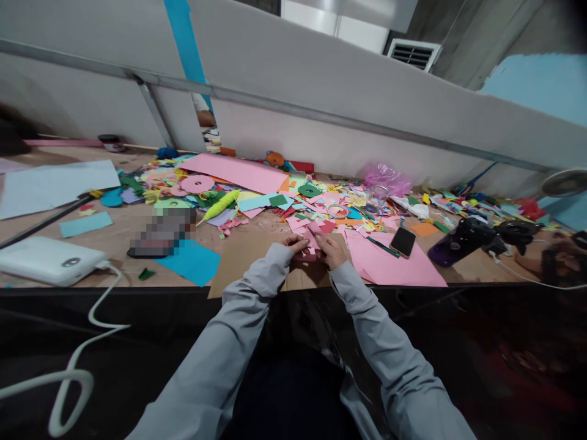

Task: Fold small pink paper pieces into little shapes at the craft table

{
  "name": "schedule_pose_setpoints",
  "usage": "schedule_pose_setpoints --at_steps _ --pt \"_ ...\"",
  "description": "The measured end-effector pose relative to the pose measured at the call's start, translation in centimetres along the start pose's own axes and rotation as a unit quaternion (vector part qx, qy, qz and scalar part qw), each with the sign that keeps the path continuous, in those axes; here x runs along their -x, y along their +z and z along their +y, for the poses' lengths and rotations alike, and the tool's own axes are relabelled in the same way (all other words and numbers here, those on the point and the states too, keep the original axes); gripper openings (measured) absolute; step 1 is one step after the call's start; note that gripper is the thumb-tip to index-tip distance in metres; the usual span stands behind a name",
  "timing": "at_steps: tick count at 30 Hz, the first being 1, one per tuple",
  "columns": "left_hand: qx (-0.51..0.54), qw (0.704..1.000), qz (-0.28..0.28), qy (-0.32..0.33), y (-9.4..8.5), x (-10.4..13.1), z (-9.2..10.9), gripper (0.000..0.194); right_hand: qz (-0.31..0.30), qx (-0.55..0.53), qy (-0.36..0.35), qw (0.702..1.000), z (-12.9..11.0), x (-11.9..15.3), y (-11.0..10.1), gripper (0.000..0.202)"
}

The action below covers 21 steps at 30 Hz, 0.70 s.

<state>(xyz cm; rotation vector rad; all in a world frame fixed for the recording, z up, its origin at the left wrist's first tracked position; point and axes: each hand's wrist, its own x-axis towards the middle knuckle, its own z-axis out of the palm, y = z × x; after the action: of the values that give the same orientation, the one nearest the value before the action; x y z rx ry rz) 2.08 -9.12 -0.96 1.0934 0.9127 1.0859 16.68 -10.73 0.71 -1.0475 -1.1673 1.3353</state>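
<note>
A small piece of pink paper (312,239) is held up over a brown cardboard sheet (247,260) at the table's front edge. My left hand (296,244) pinches the paper's left side between thumb and fingers. From the other side my right hand (332,249) is closed, its fingertips at the paper. A thin dark shape shows by those fingertips, too small to name. Just below the hands lies another small pink strip (304,257). To the right, a large pink sheet (403,269) carries a green pen (382,246) and a black phone (403,242).
Coloured paper scraps (339,205) heap along the back partition (321,131). At left are a blue sheet (192,263), a blurred-out phone (162,232) and a white power bank (52,260) with a dangling cable. A dark bottle (458,242) and sunglasses (520,234) lie at right.
</note>
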Motion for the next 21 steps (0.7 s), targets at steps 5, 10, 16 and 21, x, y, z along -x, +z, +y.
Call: schedule_pose_setpoints --at_steps 5,10,16,21 --pt "0.012 1.0 0.004 -0.011 0.0 0.0 0.1 0.044 0.0 -0.021 -0.005 1.0 0.2 0.0 0.1 0.044" --pt "0.012 1.0 0.003 -0.013 0.1 0.0 -0.1 0.042 0.004 -0.006 -0.018 1.0 0.5 -0.1 0.0 0.04" --pt "-0.004 1.0 0.001 0.017 0.0 -0.3 -0.3 0.042 -0.004 0.017 -0.04 0.999 0.8 -0.2 -0.2 0.038" --pt "-0.027 0.999 0.003 0.018 -0.2 -0.4 -0.5 0.042 0.006 0.059 -0.071 0.996 1.1 -0.4 -0.4 0.037"
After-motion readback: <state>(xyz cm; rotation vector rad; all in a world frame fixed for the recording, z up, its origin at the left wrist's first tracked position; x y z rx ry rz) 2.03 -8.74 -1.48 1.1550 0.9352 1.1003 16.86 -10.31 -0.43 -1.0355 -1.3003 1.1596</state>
